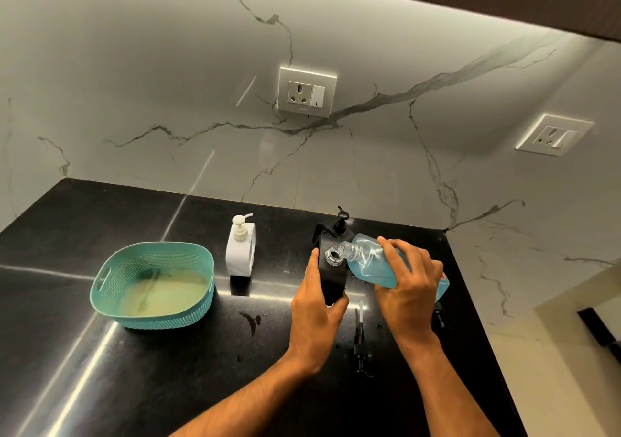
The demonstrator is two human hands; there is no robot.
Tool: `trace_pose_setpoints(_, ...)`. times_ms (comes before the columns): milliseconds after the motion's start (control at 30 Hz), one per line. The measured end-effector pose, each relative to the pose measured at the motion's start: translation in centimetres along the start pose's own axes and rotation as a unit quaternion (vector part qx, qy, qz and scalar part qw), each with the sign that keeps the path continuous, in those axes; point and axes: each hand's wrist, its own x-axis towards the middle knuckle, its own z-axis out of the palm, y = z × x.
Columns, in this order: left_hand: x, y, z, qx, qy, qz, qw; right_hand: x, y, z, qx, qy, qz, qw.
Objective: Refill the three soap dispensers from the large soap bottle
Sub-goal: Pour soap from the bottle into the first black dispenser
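Observation:
My right hand grips the large clear soap bottle, which holds blue liquid and is tipped to the left. Its open mouth sits right over the top opening of a black square dispenser. My left hand holds that black dispenser by its side on the counter. Behind it stands a second black dispenser with its pump fitted. A white dispenser with a white pump stands upright to the left. A loose black pump with its tube lies on the counter between my wrists.
A teal plastic basket sits at the left on the black counter. A small wet smear marks the counter near my left hand. The marble wall carries two sockets. The counter's right edge runs close beside my right arm.

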Motion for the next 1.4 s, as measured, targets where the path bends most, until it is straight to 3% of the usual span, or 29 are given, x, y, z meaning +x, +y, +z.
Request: trace_pose_setpoints(1400,-0.4,0.7,1.6,0.010,0.008,0.008,1.000,0.7,2.4,-1.2,-0.016,-0.014,-0.036,0.999)
